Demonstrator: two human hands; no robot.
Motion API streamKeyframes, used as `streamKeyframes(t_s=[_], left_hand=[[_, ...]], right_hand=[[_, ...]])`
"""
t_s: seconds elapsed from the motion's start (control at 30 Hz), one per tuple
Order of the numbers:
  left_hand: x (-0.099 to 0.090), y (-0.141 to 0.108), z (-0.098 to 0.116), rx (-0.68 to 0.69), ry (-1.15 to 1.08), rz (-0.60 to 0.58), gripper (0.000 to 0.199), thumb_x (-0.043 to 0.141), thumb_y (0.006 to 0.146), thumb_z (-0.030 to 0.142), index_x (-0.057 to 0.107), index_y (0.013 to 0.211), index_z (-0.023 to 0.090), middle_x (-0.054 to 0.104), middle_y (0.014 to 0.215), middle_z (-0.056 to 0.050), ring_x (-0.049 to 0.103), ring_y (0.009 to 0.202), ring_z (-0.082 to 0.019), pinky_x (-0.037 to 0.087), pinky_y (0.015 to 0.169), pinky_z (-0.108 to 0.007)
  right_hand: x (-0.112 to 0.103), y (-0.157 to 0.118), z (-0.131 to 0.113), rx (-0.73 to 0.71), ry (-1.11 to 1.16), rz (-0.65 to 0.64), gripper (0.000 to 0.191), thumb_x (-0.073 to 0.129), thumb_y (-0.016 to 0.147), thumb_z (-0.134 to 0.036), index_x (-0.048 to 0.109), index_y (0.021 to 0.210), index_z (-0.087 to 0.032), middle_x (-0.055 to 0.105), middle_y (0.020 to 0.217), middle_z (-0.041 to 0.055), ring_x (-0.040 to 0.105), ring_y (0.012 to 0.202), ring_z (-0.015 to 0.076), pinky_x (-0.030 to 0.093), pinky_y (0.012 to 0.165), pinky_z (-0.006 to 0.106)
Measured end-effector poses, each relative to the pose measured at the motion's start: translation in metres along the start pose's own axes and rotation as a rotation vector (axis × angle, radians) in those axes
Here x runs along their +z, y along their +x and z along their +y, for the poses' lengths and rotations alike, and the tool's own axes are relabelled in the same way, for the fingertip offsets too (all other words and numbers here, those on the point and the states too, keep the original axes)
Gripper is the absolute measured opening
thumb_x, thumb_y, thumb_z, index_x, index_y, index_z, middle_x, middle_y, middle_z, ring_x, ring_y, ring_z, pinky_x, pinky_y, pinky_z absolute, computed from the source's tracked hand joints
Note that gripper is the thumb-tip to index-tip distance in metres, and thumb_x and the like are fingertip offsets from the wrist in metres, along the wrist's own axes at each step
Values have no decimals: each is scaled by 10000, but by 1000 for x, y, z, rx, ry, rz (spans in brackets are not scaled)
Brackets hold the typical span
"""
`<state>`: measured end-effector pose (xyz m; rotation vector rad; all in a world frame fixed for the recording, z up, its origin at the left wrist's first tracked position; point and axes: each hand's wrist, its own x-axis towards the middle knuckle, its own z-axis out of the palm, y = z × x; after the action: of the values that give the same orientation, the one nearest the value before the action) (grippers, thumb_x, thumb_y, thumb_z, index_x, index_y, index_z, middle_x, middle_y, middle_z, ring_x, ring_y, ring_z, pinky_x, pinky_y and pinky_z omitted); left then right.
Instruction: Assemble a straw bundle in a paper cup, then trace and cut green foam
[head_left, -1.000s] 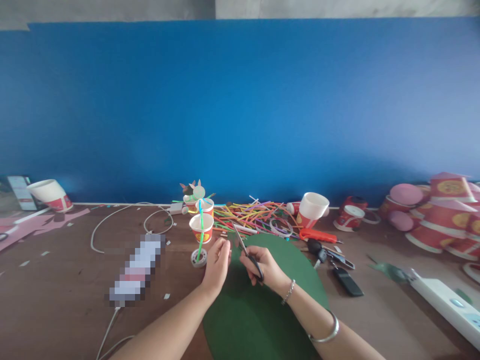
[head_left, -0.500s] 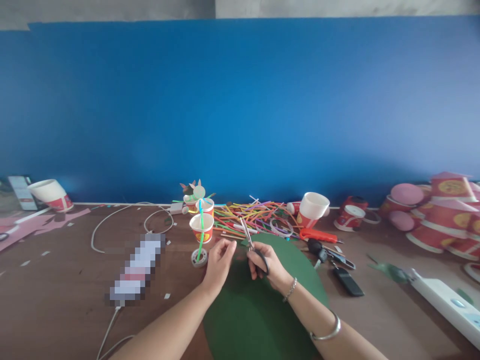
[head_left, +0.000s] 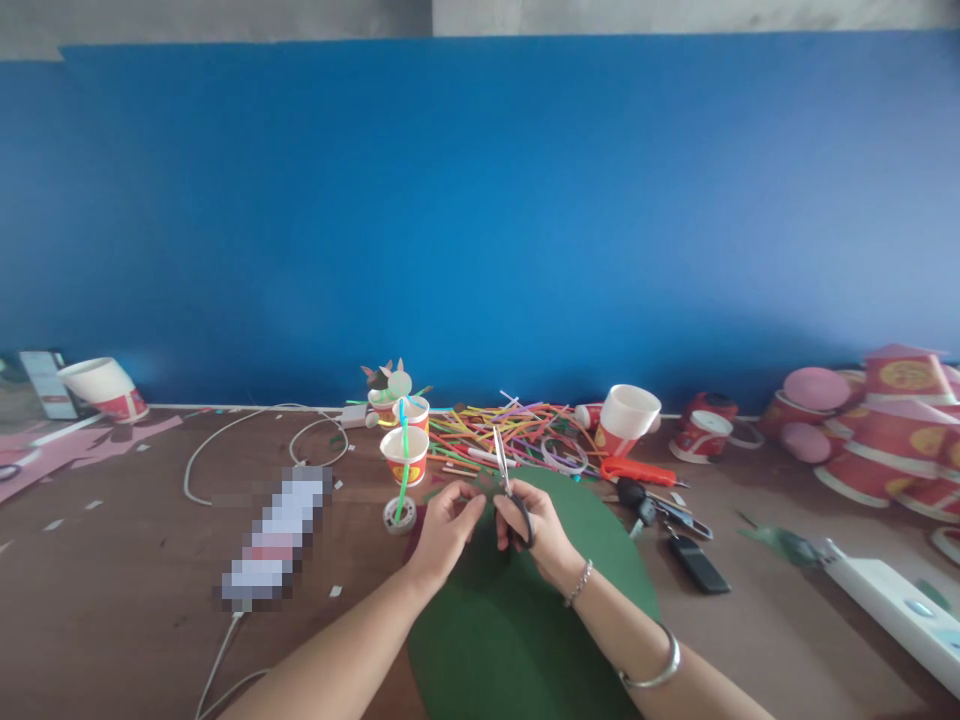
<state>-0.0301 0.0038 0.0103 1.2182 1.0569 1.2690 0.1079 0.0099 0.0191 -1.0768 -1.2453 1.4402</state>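
My left hand [head_left: 448,535] has its thumb and fingers pinched together, with a small green paper piece [head_left: 489,484] showing at the fingertips; its full shape is hard to make out. Close beside it, my right hand [head_left: 541,530] grips scissors [head_left: 501,452] by their black handles. The blades point up and away from me and look nearly closed. Under both hands lies a large rounded dark green sheet [head_left: 525,640]. Just left of my left hand, a green straw [head_left: 406,470] stands in a white ring-shaped base [head_left: 400,515].
Paper cups [head_left: 405,458] and a pile of coloured strips [head_left: 495,430] stand behind the hands. To the right are an orange-red cutter [head_left: 637,470], keys with a black fob [head_left: 697,563] and a white power strip [head_left: 900,610]. A pixelated phone [head_left: 277,540] with cables lies left.
My left hand has turned slightly, and the green piece shows more clearly at its fingertips. The scissors have tipped more upright and their blades have come together.
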Motion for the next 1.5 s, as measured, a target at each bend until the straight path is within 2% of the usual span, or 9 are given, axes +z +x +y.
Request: streamKeyframes(t_s=[0.07,0.17,0.27,0.33,0.4,0.73,1.5], left_hand=[[0,0,2,-10,-23,28,269,611,744,420,519,705,170,403,468,86,341,408,-61,253,416,-189],[-1,1,4,8,-53,128,240,586,763,402,530,739,169,486,556,63,356,426,-60,279,432,-192],[-3,2,4,73,-55,205,195,577,770,364,547,763,171,601,696,11,499,570,-101,396,566,-219],[-4,4,3,91,-54,223,171,577,768,345,551,762,176,628,752,-8,553,675,-134,425,659,-246],[-5,4,1,86,-54,227,158,577,766,336,552,763,180,623,756,-6,566,703,-148,428,677,-258],[-3,2,3,92,-97,131,175,568,781,330,533,702,178,562,658,23,539,679,-137,407,676,-243],[-4,4,-3,59,-199,122,163,588,773,309,538,701,172,565,647,24,523,646,-121,396,643,-235]], right_hand=[[0,0,0,-16,3,-32,365,659,685,-491,495,764,-175,538,448,-54,509,357,95,266,315,151],[0,-2,-1,-15,18,-165,364,638,713,-493,494,802,-171,577,512,-33,559,421,109,325,336,153],[0,-3,0,34,-8,-325,377,616,730,-509,497,826,-165,608,558,-9,598,478,129,369,353,162],[1,-4,2,58,-44,-392,384,615,728,-517,500,808,-160,616,570,-2,607,492,132,386,360,165],[2,-5,3,65,-73,-421,382,618,726,-514,501,792,-156,613,565,-4,605,488,128,395,366,165],[0,-3,7,33,-121,-380,347,616,741,-479,509,785,-152,590,518,-24,577,431,110,369,339,153],[1,-4,4,45,-134,-356,342,617,730,-480,498,757,-161,567,494,-38,542,399,96,334,324,150]])
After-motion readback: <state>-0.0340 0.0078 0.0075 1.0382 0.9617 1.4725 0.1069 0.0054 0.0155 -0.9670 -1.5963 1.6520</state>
